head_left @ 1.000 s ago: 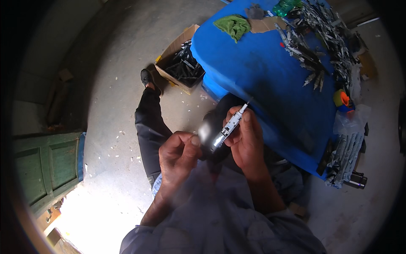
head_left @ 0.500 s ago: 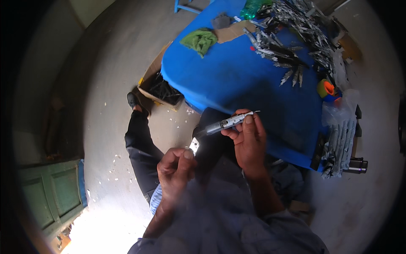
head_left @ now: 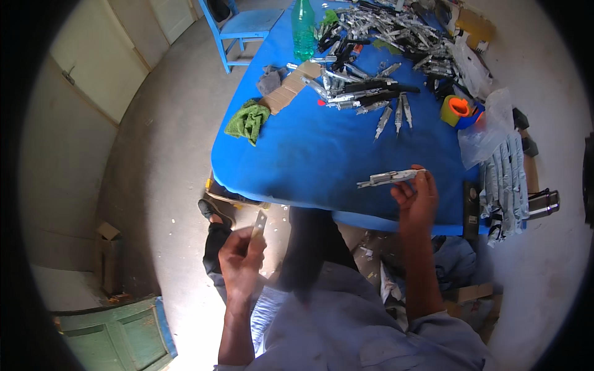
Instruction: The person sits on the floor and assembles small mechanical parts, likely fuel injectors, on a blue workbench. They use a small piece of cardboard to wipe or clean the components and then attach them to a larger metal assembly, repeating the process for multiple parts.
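Note:
My left hand (head_left: 242, 258), in front of my lap on the left, is closed on a thin flat strip with small holes (head_left: 259, 224), which points upward. Over the near right part of the blue-covered table, my right hand (head_left: 417, 196) pinches one end of a slender silver metal mechanism (head_left: 391, 177). Its other end points left, and it is held clear of the table. Similar silver and black mechanisms (head_left: 371, 93) lie in a loose heap farther off. The exact kind of the strip and the mechanism cannot be made out.
The blue tabletop (head_left: 297, 167) carries a green cloth (head_left: 249, 122), a cardboard piece (head_left: 289, 90), a green bottle (head_left: 303, 31) and orange-and-blue rolls (head_left: 459, 110). Silver packets (head_left: 504, 179) and a metal flask (head_left: 544, 204) are at the right. A blue chair (head_left: 247, 28) stands behind.
My right hand has moved right with the mechanism, out over the tabletop. My left hand has moved slightly left and down, away from it, still gripping the strip. The view has tilted up.

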Tool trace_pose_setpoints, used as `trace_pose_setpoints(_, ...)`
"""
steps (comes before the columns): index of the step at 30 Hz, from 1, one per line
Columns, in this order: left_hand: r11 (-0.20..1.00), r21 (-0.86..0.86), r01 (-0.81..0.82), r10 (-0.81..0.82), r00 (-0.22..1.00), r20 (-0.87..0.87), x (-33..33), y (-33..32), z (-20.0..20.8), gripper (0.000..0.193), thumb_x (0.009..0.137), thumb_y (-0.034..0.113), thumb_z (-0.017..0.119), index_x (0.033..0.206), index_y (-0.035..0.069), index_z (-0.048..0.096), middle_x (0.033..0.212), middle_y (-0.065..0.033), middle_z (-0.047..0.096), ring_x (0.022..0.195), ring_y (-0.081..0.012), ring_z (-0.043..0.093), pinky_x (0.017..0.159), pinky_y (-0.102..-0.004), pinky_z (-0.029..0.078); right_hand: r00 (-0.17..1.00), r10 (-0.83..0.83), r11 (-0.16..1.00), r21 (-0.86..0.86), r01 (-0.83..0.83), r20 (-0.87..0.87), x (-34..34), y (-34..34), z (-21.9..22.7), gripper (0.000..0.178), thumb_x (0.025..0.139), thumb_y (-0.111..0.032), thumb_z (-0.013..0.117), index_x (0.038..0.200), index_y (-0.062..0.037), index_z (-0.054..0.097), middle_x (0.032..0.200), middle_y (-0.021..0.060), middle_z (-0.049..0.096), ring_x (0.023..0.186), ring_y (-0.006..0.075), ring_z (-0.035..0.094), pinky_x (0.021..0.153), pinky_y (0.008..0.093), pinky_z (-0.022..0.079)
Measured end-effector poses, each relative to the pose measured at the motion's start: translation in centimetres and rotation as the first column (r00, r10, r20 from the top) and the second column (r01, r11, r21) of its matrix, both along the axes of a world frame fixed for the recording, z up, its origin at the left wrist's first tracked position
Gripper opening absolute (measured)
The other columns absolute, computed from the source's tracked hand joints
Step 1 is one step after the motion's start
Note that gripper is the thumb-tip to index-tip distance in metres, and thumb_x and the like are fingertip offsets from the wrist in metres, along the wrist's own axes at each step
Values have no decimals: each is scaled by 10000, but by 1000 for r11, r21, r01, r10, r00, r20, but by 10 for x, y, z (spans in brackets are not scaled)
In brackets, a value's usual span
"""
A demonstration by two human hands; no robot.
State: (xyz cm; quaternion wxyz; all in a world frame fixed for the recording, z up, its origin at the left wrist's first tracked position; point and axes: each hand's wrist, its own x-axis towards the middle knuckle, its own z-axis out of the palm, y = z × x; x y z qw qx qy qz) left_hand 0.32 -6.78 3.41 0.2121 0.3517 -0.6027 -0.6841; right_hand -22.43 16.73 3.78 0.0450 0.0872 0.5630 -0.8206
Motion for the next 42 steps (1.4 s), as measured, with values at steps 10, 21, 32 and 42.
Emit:
trace_pose_setpoints(10,968,-111,225,-232,971,-51,-85,21,15,337,899,-23,704,1218,1,599,881,-43,669,675,-53,570,571,-204,438,993,109,986,120,-114,42,-31,51,-24,283,1056,-192,539,1253,9,566,1115,112,639,938,184,687,769,281,598)
trace_pose_setpoints(21,956,-122,268,-274,961,-39,-102,48,19,309,891,-73,702,1170,-5,588,1037,-70,690,954,-96,654,843,-231,522,990,134,815,571,-93,-31,-6,99,2,355,1007,-164,598,1309,23,592,922,64,680,797,110,656,662,232,521)
trace_pose_setpoints(32,954,172,245,-202,951,-234,-76,77,29,124,981,54,647,1094,38,599,821,-78,694,508,-59,535,417,-202,366,660,751,643,-239,-728,10,72,-20,-17,315,993,-164,655,1263,-4,628,1056,50,677,903,113,628,749,261,514)
trace_pose_setpoints(42,986,-30,163,-166,964,-206,-60,79,18,115,1031,116,606,1002,8,636,790,-30,656,614,-47,546,508,-199,408,828,560,819,-167,-549,23,106,-49,-19,144,956,-112,711,1029,-10,640,881,38,670,757,93,592,688,252,494)
